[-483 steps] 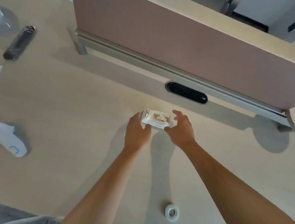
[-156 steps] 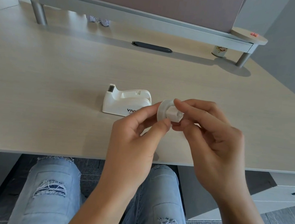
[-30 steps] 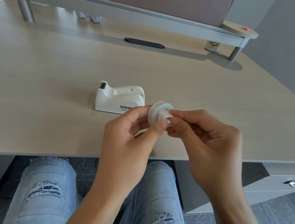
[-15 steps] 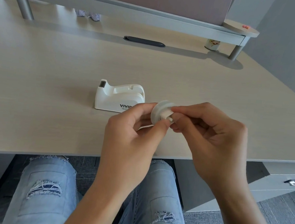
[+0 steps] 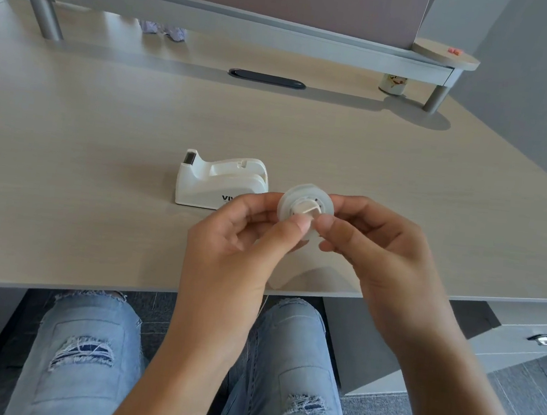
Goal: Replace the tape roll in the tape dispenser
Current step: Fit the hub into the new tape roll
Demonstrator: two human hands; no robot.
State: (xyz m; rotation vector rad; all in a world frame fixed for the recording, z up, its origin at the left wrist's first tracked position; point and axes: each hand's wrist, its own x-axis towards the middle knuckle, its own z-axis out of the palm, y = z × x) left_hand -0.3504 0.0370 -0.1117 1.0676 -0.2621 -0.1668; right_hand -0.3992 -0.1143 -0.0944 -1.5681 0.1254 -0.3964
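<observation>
A clear tape roll (image 5: pixel 307 201) with a white hub in its core is held in the air above the desk's front edge, its flat face turned towards me. My left hand (image 5: pixel 237 247) pinches its lower left rim between thumb and fingers. My right hand (image 5: pixel 379 250) grips its right side, thumb tip on the hub. The white tape dispenser (image 5: pixel 215 182) stands on the desk just left of the roll, its roll slot empty and its cutter at the left end. My left fingers hide part of its printed name.
The desk (image 5: pixel 101 153) runs to a raised shelf on metal legs (image 5: pixel 45 14) with a panel behind. A black cable slot (image 5: pixel 266 78) and a small printed cup (image 5: pixel 393 84) sit at the back. My knees in torn jeans are under the desk; a drawer unit (image 5: pixel 523 334) stands right.
The roll has turned so its flat face and hub point at me, and it sits slightly higher. My right thumb has slid onto the hub. The dispenser has not moved.
</observation>
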